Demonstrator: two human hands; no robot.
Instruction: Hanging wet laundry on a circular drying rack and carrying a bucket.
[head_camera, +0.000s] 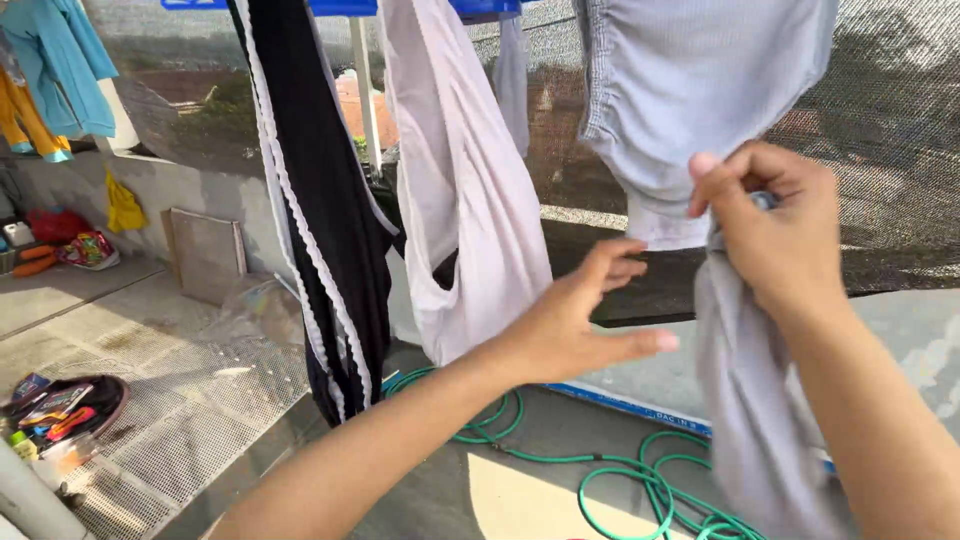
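Right hand (775, 225), right of centre, pinches the grey garment (700, 90) hanging from upper right, fabric trailing down below the fist. Left hand (580, 320) at centre, fingers spread, empty, just left of garment, not touching. Green hose (620, 480) on floor below.

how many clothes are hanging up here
6, maybe more hidden: teal top and orange garment far left, black white-trimmed garment, pale pink top, small grey piece behind, grey garment pinched by right hand.
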